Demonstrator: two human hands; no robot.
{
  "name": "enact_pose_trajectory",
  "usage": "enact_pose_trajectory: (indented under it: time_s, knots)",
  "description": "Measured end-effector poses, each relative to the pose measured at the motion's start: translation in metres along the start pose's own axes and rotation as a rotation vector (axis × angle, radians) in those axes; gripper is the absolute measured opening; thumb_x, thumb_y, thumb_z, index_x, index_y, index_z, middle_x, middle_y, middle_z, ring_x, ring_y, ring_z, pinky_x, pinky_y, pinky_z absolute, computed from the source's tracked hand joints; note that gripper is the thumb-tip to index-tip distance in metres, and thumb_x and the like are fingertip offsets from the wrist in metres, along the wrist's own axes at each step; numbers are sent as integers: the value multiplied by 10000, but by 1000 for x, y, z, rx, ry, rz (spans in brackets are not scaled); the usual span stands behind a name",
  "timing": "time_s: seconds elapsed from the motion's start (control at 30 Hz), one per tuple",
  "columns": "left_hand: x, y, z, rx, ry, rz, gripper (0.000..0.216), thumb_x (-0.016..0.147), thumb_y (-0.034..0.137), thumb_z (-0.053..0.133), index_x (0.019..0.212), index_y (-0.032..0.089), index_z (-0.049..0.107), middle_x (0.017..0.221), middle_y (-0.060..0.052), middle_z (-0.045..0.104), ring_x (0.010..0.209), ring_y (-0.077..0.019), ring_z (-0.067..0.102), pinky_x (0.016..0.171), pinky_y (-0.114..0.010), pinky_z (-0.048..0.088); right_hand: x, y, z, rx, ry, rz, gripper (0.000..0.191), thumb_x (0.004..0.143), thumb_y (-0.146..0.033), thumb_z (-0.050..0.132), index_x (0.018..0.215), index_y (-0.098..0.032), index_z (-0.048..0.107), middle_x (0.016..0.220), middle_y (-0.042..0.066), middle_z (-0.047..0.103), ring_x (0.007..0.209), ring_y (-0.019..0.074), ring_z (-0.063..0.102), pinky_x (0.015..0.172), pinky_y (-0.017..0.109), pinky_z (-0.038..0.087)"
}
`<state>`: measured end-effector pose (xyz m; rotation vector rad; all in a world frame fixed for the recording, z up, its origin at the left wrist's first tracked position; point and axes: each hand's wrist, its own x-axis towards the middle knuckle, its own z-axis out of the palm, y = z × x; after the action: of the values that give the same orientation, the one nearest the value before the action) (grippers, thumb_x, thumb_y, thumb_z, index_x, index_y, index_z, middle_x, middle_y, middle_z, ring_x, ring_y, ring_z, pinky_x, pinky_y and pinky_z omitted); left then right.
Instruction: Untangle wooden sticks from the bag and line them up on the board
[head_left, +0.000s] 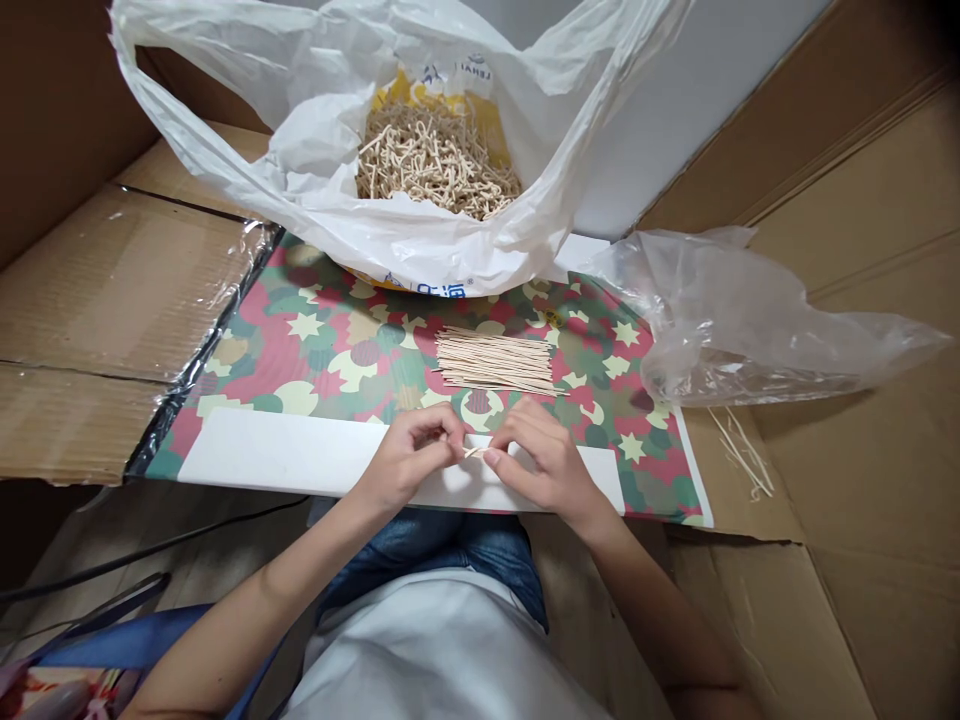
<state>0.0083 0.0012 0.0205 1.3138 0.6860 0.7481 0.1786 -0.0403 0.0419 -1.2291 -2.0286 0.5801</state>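
Pale and thin, a short stick (474, 452) is pinched between the fingertips (457, 435) of the left hand (412, 460) and the right hand (544, 465). Both hands are curled closed around it, just above a white paper strip (300, 455) along the near edge of a patterned mat (337, 345). Toward the middle of the mat, just beyond the hands, a bundle of similar sticks (495, 360) lies side by side. At the far edge, a white plastic bag (225, 130) gapes open around a heap of tangled pale sticks (437, 160), with a yellow printed package (499, 140) behind them. A crumpled clear plastic bag (750, 320) overlaps the mat's far right corner, and a few loose sticks (742, 455) lie beyond its right edge on brown cardboard (862, 480), which carries the mat.
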Motion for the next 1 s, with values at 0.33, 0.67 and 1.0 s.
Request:
enact_pose_trajectory:
  time_s: [0.33, 0.67, 1.0]
  knots:
    - [1, 4, -1, -98, -9, -104, 73, 685, 153, 524, 613, 139, 523, 614, 21, 482, 677, -111, 473, 647, -223, 356, -4, 2, -9, -150, 22, 66, 159, 858, -324, 453, 926, -188, 500, 859, 64, 554, 836, 199, 468, 742, 339, 374]
    - [0, 1, -4, -109, -81, -177, 86, 678, 174, 469, 601, 142, 487, 597, 17, 445, 628, -114, 407, 613, -227, 308, 1, -6, -2, -371, -228, -78, 230, 892, -306, 385, 826, -158, 549, 766, 62, 567, 771, 195, 446, 686, 324, 327]
    - [2, 6, -5, -55, -213, -185, 98, 678, 198, 482, 596, 145, 487, 598, 9, 454, 605, -116, 416, 586, -224, 327, 6, 8, -26, 128, -491, 96, 180, 869, -288, 448, 744, -187, 527, 707, -2, 541, 688, 123, 472, 622, 238, 357]
